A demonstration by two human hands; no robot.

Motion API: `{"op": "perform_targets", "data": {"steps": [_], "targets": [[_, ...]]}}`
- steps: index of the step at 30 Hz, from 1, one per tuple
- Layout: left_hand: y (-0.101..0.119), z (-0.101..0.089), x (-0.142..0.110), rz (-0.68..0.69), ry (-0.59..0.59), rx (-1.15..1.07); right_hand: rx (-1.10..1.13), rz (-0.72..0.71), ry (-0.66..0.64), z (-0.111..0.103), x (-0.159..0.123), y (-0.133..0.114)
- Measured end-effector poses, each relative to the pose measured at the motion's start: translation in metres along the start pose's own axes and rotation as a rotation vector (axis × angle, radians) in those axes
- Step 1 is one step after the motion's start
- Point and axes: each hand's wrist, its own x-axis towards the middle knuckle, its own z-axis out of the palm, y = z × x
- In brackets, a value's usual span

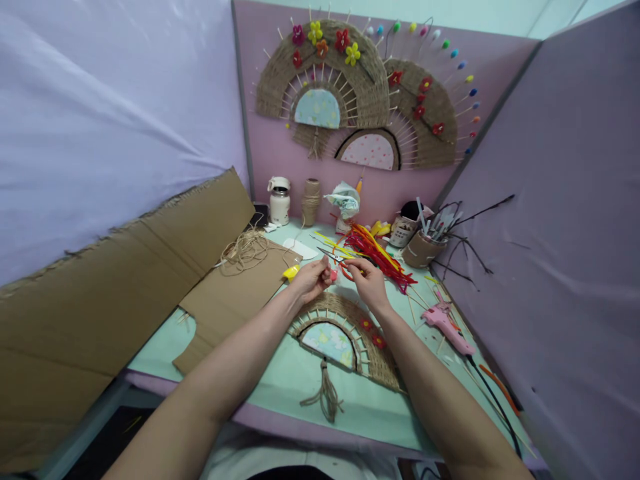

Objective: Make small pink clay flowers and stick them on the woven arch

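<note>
My right hand (371,285) grips a pair of scissors (339,259) with orange handles, their blades pointing up and to the left. Close beside it, my left hand (313,281) is closed, with a small pinkish-red piece (334,274) showing at its fingertips; its exact kind is too small to tell. Below both hands lies a woven twine fan (383,360) with red flowers (379,341), a floral half-round centre (330,341) and a twine tassel (327,390). Part of the fan is hidden by my hands and forearms.
Red and yellow fuzzy stems (377,253) lie behind my hands. A pink glue gun (447,327) with a cord rests at right. Cardboard (225,300) and loose twine (245,253) lie left. Jars, a twine spool (311,200) and a pot with twigs (424,250) stand along the back.
</note>
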Motion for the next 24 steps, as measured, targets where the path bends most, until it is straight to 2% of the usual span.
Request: {"op": "perform_targets", "data": {"steps": [8, 16, 21, 24], "targets": [[0.002, -0.001, 0.000, -0.021, -0.011, 0.021, -0.006, -0.012, 0.018, -0.002, 0.001, -0.001], [0.007, 0.003, -0.005, -0.083, 0.057, -0.023, 0.006, -0.031, 0.019, -0.005, 0.002, -0.010], [0.005, 0.009, -0.005, -0.206, 0.041, -0.099, -0.022, -0.110, 0.012, -0.018, -0.009, -0.026], [0.002, 0.014, -0.006, -0.300, 0.052, -0.162, -0.061, -0.119, 0.000, -0.026, -0.019, -0.028]]}}
